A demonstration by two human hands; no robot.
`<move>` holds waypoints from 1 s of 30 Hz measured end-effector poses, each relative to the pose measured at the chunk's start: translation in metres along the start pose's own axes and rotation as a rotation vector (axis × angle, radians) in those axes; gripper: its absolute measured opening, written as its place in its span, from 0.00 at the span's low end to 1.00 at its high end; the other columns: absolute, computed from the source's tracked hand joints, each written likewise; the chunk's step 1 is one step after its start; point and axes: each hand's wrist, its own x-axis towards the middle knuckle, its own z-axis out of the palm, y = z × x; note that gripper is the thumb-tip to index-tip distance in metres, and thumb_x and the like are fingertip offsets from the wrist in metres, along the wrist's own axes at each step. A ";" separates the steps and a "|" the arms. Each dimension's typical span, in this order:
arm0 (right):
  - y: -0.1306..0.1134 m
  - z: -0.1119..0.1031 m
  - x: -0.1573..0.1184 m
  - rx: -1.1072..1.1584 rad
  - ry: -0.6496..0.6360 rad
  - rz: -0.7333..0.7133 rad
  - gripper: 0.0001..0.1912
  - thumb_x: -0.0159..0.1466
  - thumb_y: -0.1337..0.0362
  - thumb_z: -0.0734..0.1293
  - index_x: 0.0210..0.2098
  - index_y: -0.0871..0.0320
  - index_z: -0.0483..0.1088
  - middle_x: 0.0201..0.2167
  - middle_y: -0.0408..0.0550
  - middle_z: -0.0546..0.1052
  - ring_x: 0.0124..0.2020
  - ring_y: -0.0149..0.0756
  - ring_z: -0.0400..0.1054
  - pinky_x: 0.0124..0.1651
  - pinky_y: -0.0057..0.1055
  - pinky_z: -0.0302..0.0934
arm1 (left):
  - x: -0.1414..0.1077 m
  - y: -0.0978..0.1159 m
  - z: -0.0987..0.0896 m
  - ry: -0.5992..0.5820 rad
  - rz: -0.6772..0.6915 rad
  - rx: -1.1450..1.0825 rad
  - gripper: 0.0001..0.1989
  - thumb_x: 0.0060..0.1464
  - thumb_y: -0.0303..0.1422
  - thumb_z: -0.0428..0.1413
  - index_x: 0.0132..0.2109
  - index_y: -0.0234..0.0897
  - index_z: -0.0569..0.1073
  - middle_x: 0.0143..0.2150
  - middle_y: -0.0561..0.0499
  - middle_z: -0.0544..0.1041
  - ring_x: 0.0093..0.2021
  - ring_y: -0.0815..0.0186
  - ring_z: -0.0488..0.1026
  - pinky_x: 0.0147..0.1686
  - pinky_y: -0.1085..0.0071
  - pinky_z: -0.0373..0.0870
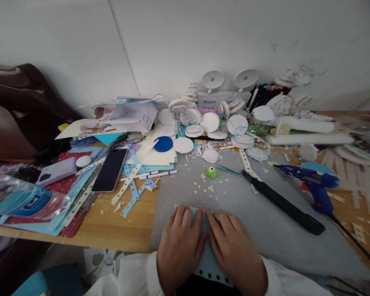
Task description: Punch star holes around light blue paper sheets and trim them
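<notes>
Light blue paper (208, 257) lies on the grey mat near the front edge, with a row of small dark punched shapes along its near end. My left hand (180, 242) rests flat on its left side, fingers stretched forward. Flat on the right side lies my right hand (234, 246), its fingers extended and angled inward, close to the left ones. The hands cover most of the paper. Beyond them sits a small green punch (211, 172) among tiny white paper bits.
A black-handled tool (286, 205) and a blue glue gun (317, 185) lie to the right. At the left are a phone (110, 170), a water bottle (27, 199) and coloured papers. White discs (209, 122) crowd the back near the wall.
</notes>
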 end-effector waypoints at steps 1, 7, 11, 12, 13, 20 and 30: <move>-0.004 0.002 0.001 -0.010 0.004 0.021 0.19 0.63 0.70 0.55 0.49 0.66 0.70 0.35 0.59 0.75 0.35 0.49 0.68 0.37 0.47 0.65 | 0.000 0.002 0.002 0.009 -0.006 0.008 0.23 0.58 0.37 0.50 0.59 0.36 0.63 0.49 0.39 0.70 0.52 0.48 0.66 0.46 0.53 0.71; -0.011 0.014 -0.004 0.007 0.073 -0.009 0.22 0.65 0.72 0.52 0.55 0.67 0.64 0.52 0.60 0.72 0.53 0.47 0.65 0.50 0.42 0.64 | -0.005 0.004 0.007 0.047 -0.006 0.004 0.22 0.58 0.35 0.50 0.58 0.35 0.65 0.53 0.38 0.69 0.54 0.49 0.66 0.49 0.53 0.70; -0.006 0.009 -0.011 -0.007 0.039 -0.050 0.23 0.65 0.72 0.52 0.58 0.66 0.61 0.57 0.55 0.69 0.57 0.43 0.62 0.54 0.41 0.58 | -0.006 -0.001 0.007 0.078 0.005 -0.025 0.23 0.56 0.36 0.52 0.58 0.35 0.66 0.53 0.39 0.70 0.54 0.50 0.67 0.51 0.54 0.69; -0.004 0.006 -0.012 -0.023 0.028 -0.050 0.24 0.64 0.72 0.53 0.59 0.65 0.60 0.57 0.53 0.69 0.58 0.43 0.61 0.56 0.42 0.56 | -0.006 -0.003 0.007 0.091 0.011 -0.033 0.23 0.56 0.36 0.52 0.58 0.35 0.66 0.53 0.40 0.71 0.54 0.51 0.67 0.51 0.55 0.68; -0.003 0.004 -0.014 -0.040 0.013 -0.047 0.24 0.64 0.72 0.53 0.59 0.64 0.59 0.58 0.51 0.68 0.58 0.42 0.61 0.57 0.42 0.53 | -0.007 -0.006 0.006 0.105 0.017 -0.039 0.22 0.57 0.36 0.52 0.58 0.36 0.67 0.53 0.41 0.71 0.54 0.52 0.67 0.52 0.56 0.67; 0.003 -0.007 -0.023 -0.065 -0.068 -0.020 0.25 0.65 0.67 0.57 0.61 0.65 0.56 0.60 0.50 0.65 0.60 0.40 0.59 0.61 0.41 0.44 | -0.014 -0.025 -0.002 0.091 0.065 -0.003 0.20 0.59 0.38 0.48 0.56 0.38 0.68 0.55 0.48 0.72 0.54 0.57 0.68 0.57 0.56 0.60; 0.013 -0.010 -0.036 -0.053 -0.063 0.000 0.27 0.64 0.66 0.58 0.62 0.64 0.53 0.59 0.50 0.67 0.60 0.42 0.59 0.59 0.43 0.48 | -0.022 -0.034 -0.005 0.098 0.081 0.075 0.24 0.59 0.42 0.47 0.59 0.35 0.64 0.58 0.49 0.70 0.56 0.59 0.67 0.59 0.60 0.52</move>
